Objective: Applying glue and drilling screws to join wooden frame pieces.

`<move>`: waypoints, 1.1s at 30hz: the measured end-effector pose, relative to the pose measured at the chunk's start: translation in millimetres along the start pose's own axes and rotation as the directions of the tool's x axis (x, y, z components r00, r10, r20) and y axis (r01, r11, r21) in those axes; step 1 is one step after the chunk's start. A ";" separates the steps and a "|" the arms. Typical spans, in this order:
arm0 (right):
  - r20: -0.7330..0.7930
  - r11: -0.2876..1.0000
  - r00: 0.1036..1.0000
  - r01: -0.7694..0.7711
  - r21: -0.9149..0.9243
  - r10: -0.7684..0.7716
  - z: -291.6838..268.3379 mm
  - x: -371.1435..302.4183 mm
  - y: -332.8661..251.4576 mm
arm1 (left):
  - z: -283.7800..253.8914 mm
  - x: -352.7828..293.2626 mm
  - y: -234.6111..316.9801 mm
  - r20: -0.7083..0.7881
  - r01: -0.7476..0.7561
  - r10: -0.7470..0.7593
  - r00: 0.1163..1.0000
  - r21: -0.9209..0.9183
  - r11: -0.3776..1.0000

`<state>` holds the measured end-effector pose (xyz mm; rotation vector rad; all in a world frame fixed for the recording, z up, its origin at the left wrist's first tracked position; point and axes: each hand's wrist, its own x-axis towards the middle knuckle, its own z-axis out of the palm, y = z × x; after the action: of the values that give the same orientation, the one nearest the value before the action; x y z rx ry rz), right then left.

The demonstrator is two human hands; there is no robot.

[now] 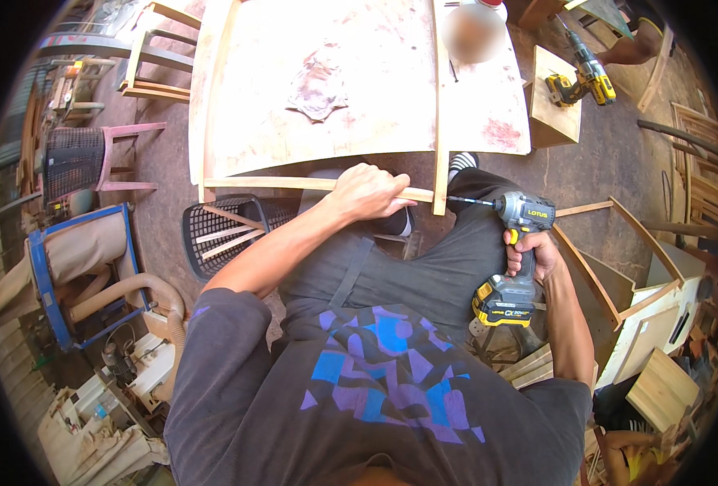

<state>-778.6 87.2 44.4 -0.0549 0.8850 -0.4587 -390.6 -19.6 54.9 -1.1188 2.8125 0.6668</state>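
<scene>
In the head view, a worker (391, 356) at the near edge of a stained white tabletop (391, 73) brings a power driver (527, 212) to a slender wooden frame (440, 121). The frame's long rails (439, 65) lie across the tabletop and its crossbar (274, 184) spans them just off the near edge, so this end's outline is already laid out. The joint in hand, beyond the tabletop's near edge toward its right side, appears unfinished; whether a screw is in it cannot be told, nor whether the joint toward the tabletop's left side is fastened. The far end runs out of view. The left hand (369, 193), back up and forearm angled in toward the tabletop, is clenched around the crossbar beside that joint. The right hand (542, 255), elbow bent, has its grip wrapped around the driver's handle below the tabletop's right side, index finger near the trigger, bit (474, 201) pointed sideways at the rail's outer face.
</scene>
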 end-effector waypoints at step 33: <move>0.025 0.999 0.999 -0.026 -0.028 0.027 -1.4 3.4 -3.4 | -0.6 1.1 4.5 -0.039 0.015 -0.015 0.999 0.004 1.000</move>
<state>-779.0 82.9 41.8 -0.0740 0.8663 -0.4203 -394.3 -17.6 56.9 -1.1636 2.8331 0.6450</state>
